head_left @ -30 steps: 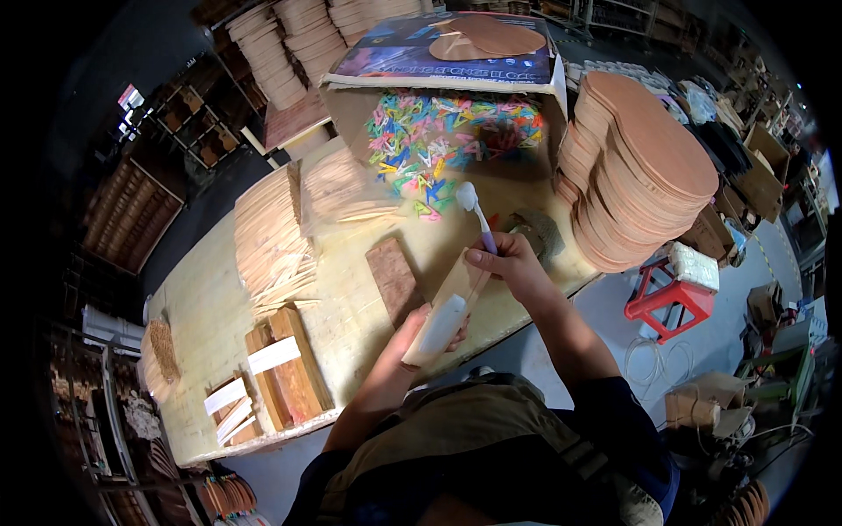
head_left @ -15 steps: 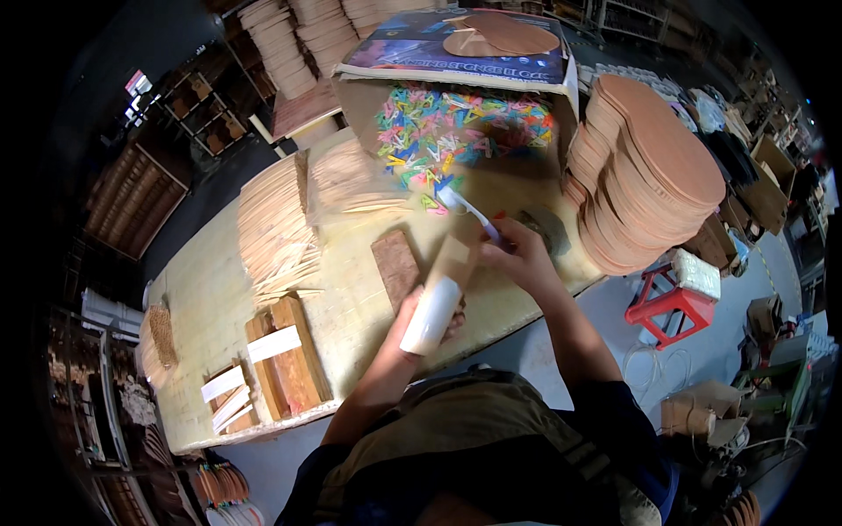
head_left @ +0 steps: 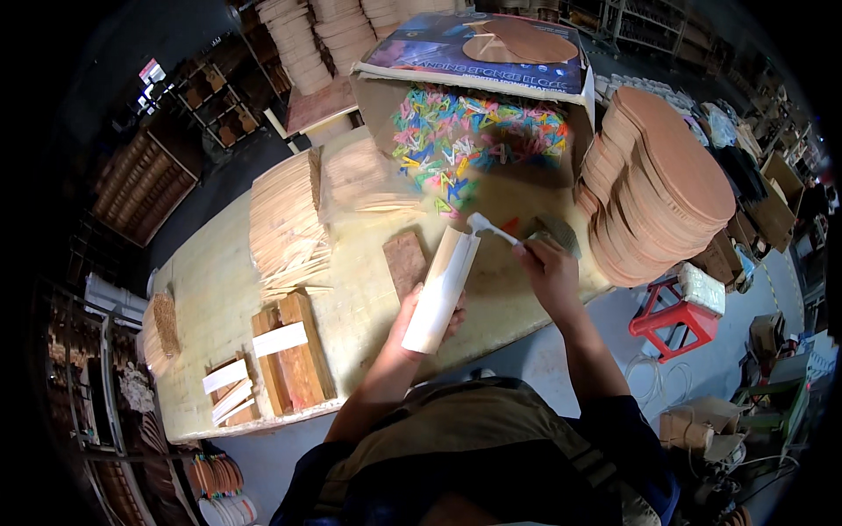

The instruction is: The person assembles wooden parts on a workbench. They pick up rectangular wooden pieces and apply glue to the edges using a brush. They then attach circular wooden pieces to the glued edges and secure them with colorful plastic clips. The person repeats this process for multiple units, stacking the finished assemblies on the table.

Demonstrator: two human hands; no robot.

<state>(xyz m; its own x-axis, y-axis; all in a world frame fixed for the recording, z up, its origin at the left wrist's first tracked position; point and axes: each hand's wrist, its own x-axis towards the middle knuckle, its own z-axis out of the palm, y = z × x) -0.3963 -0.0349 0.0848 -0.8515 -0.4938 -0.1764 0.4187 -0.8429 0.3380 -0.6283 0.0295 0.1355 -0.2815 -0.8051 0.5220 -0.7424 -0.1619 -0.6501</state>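
My left hand [head_left: 404,321] is wrapped around the lower part of a long, narrow, pale wooden piece [head_left: 431,307], tilted with its far end up and to the right. Its upward face is mostly glossy white. Between the fingers of my right hand [head_left: 553,273] is the handle of a toothbrush [head_left: 500,232]. The white head of the brush is at the piece's far end; whether it touches cannot be made out. Behind the left hand, a brown block [head_left: 405,263] lies on the table. A dark, rounded object [head_left: 556,233] sits just beyond the right hand, partly hidden.
An open box [head_left: 474,66] spills colourful clips [head_left: 478,131] at the back. Thin wooden strips [head_left: 285,215] lie in bundles to the left. Nearer are wooden holders [head_left: 307,359] with white strips. Guitar-shaped brown boards [head_left: 671,158] stand stacked at right, beside a red stool [head_left: 671,324].
The toothbrush has come back from near the clips to the piece's far end, and my right hand has shifted right. White now shows farther up the piece. The whole view has shifted slightly.
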